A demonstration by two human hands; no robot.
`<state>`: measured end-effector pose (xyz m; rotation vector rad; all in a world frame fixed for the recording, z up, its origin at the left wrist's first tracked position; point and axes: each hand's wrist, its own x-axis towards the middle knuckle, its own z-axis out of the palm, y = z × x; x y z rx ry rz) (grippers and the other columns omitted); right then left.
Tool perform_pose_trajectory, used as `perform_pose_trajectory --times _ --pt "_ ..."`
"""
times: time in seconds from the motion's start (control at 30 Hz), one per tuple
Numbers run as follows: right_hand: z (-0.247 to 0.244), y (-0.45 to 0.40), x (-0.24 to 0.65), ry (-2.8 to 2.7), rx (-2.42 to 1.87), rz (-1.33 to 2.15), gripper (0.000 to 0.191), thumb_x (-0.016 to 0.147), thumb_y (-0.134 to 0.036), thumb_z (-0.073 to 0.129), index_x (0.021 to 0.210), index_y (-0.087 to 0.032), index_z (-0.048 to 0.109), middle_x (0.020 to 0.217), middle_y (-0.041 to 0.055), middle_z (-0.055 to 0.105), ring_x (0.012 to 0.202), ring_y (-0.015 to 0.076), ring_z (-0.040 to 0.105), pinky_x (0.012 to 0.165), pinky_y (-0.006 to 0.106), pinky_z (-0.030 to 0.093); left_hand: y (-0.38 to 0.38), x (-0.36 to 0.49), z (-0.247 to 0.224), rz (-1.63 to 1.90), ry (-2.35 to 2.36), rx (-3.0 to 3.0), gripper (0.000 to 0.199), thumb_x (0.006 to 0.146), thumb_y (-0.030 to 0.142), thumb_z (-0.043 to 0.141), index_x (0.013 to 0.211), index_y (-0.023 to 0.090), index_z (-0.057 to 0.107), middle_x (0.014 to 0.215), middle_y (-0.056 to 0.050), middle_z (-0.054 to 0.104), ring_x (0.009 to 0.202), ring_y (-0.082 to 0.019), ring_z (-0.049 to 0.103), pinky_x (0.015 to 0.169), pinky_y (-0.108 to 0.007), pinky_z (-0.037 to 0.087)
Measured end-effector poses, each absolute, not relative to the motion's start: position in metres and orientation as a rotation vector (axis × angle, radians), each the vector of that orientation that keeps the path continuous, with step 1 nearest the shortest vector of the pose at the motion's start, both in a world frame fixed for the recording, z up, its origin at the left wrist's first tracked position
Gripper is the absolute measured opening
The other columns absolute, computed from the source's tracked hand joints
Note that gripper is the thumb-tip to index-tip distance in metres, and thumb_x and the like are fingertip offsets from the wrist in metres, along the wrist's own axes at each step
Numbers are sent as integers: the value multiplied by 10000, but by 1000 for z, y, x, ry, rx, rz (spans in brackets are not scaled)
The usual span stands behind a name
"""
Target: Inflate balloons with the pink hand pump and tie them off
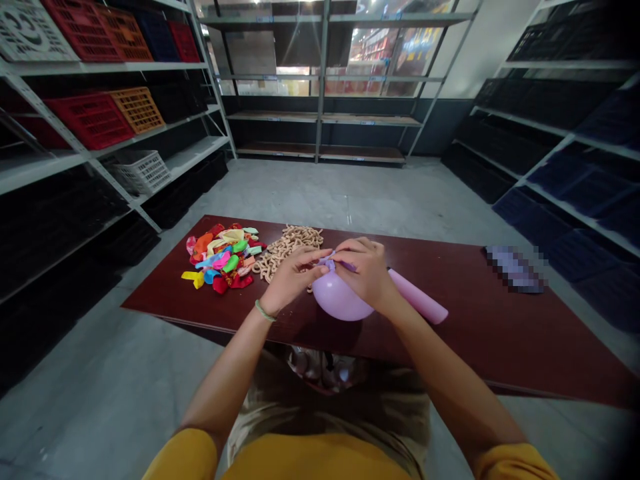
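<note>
A partly inflated purple balloon (340,300) hangs just over or rests on the front part of the table, its neck uppermost. My left hand (299,273) pinches the neck from the left, thumb and forefinger pressed together. From the right, my right hand (364,268) pinches the neck as well, with a bit of purple rubber between its fingers. Beside my right forearm lies a pink cylinder (419,298) that looks like a hand pump. To the left of my left hand is a heap of tan, curled rubber-band-like pieces (287,250).
Flat balloons (225,257) in many colours lie piled on the left of the dark red table (480,320). A blurred purple-grey item (515,269) lies at the right end. Shelves with crates (90,120) stand left; more racks (320,120) stand behind and right.
</note>
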<state>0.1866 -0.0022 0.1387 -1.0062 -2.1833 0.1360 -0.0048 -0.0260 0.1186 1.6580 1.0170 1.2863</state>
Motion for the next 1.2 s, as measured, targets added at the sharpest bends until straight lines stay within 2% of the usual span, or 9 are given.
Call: perform_pose_trajectory --times 0.23,0.43,0.6,0.73,0.83,0.9,1.0,1.07,1.2 --pt "139 -2 185 -2140 -1043 285 234 928 -355 569 801 -257 739 956 6 705 945 197 574 876 389 298 -33 7 118 1337 969 1612 399 795 284 743 1190 323 709 1098 -58 654 1022 -210 578 944 -370 454" --pt "148 -7 183 -2172 -1022 247 313 950 -416 522 790 -247 732 944 15 698 978 213 562 893 417 276 -34 22 128 1544 1081 1560 155 835 298 700 955 273 796 935 -47 662 937 -196 598 885 -339 464" --pt "149 -19 174 -2171 -996 382 251 923 -421 584 845 -243 744 941 16 686 967 211 555 915 416 310 -39 15 127 1551 970 1281 121 817 314 719 845 224 795 912 -45 683 893 -180 613 829 -304 480" --pt "145 -23 167 -2149 -870 624 247 918 -422 587 930 -238 751 991 35 669 991 207 563 912 389 409 -45 -6 127 1440 987 1211 115 761 304 773 779 190 782 846 -32 670 794 -149 600 741 -261 475" --pt "137 -2 171 -1994 -838 818 279 927 -435 564 1080 -260 719 1094 35 675 1025 191 604 913 358 465 -50 -27 130 1379 1101 1277 145 768 322 766 752 178 776 806 -37 665 761 -148 585 697 -253 460" --pt "126 24 173 -1835 -921 859 326 956 -441 501 1174 -264 667 1102 31 696 967 173 639 878 340 489 -53 -40 134 1346 1146 1295 164 773 337 761 750 176 776 809 -44 667 779 -156 585 697 -253 455" --pt "96 65 165 -1859 -1187 775 286 937 -379 510 1101 -215 678 1067 42 718 935 170 646 849 300 485 -59 -57 139 1331 1185 1270 176 762 348 771 739 174 774 810 -40 659 768 -148 580 687 -242 445" --pt "71 83 153 -1923 -1259 800 206 887 -327 579 954 -188 716 915 41 739 832 172 650 779 278 479 -63 -65 140 1304 1203 1217 181 759 355 774 763 175 777 806 -31 650 720 -128 566 655 -232 433" --pt "27 92 124 -1961 -1388 772 180 821 -358 656 827 -191 722 829 48 733 770 190 637 714 281 455 -69 -73 136 1270 1206 1081 203 732 370 795 793 176 785 788 -19 649 658 -102 542 607 -213 407"
